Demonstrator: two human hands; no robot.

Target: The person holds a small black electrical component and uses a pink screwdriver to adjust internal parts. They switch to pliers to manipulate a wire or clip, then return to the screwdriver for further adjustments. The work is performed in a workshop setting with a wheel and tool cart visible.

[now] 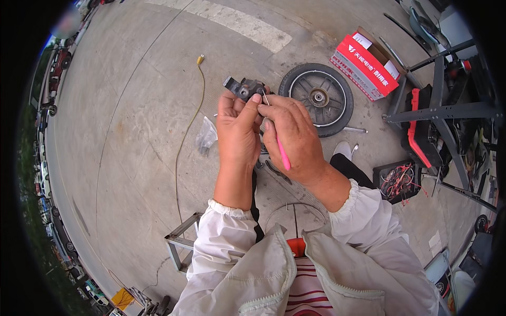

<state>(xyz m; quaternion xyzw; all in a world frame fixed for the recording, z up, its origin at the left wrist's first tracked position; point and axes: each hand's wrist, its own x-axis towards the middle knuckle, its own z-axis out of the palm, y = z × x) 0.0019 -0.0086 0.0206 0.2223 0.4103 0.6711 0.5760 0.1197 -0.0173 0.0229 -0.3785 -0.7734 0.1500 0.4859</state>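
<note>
My left hand (238, 129) is closed around a dark metal part (244, 89), which looks like a brake caliper, and holds it up in front of me. A bracket-like end sticks out to the left past the fingers. My right hand (299, 138) grips a slim tool with a pink handle (284, 154) and a thin metal shaft, perhaps a small screwdriver. The shaft's tip meets the right side of the dark part, close to my left thumb; exactly where it touches is hidden by the fingers.
Beyond my right hand a spoked wheel with a black tyre (344, 102) lies flat on the concrete. A red and white carton (365, 67), a dark metal rack (443, 112) and a bin of red wires (399, 180) stand right. Leftward are a plastic bag (206, 136) and yellow cord (197, 112).
</note>
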